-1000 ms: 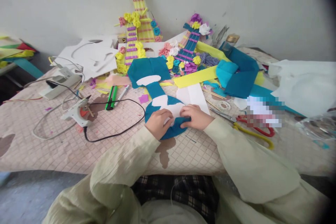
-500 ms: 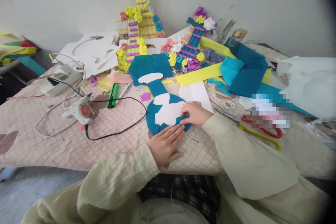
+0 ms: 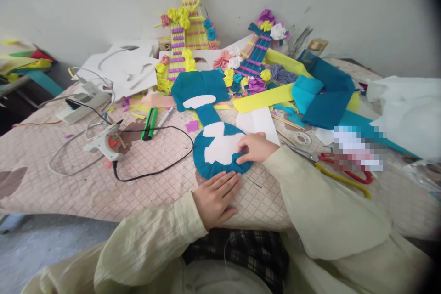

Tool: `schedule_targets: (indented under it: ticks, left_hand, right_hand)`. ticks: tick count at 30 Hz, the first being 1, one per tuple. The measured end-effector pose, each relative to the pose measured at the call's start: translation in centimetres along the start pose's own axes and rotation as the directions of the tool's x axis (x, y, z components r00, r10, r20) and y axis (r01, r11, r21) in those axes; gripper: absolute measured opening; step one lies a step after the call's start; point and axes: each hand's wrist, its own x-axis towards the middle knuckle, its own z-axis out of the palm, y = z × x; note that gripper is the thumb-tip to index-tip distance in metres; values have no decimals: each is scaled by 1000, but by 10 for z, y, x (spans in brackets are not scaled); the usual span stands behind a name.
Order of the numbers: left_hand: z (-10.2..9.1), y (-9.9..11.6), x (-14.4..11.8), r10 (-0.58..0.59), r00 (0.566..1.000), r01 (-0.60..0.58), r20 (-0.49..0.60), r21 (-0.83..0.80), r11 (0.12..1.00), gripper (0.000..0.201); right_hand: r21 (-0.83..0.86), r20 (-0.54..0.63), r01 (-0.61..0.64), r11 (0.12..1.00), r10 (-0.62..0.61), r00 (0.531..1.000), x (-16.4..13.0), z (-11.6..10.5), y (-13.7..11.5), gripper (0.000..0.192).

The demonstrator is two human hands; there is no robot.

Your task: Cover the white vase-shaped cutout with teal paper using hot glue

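In front of me on the table lies a guitar-shaped white board cutout point(image 3: 224, 147), its edges wrapped in teal crepe paper point(image 3: 206, 168). The paper is folded inward around the rounded body, and a wider teal sheet spreads at the top of the neck. My left hand point(image 3: 217, 197) rests flat, fingers stretched, with its fingertips at the lower edge of the body. At the right edge my right hand point(image 3: 254, 148) pinches a folded flap of the teal paper between thumb and fingers.
To the left are a hot glue gun point(image 3: 106, 142) with its looping cord, a power strip point(image 3: 82, 105) and a green box cutter point(image 3: 149, 124). Scissors point(image 3: 341, 172) lie at right. Decorated paper guitars point(image 3: 255, 57) and crepe paper rolls point(image 3: 327, 92) stand behind.
My left hand has slid slightly down off the paper toward the lower edge, uncovering more of the folded teal border. My right hand stays at the right edge.
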Motion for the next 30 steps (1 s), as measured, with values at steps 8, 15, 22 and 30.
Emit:
schedule_targets:
  ticks: [8,15,22,30]
  left_hand:
    - [-7,0,-6,-114,993,114,16,-24,993,55]
    - [-9,0,1,-156,987,158,46,-43,986,54]
    - [-9,-1,7,-176,982,177,73,-13,984,55]
    - [-6,1,1,-184,982,182,-52,-31,983,42]
  right_hand:
    - [183,9,129,975,-133,991,-8,-4,1,29]
    - [300,7,268,915,-283,959,-8,0,13,21]
    - [376,-3,254,891,-273,962,-12,-1,12,19]
    - [478,-57,237,846,-239,969,-13,6,9,21]
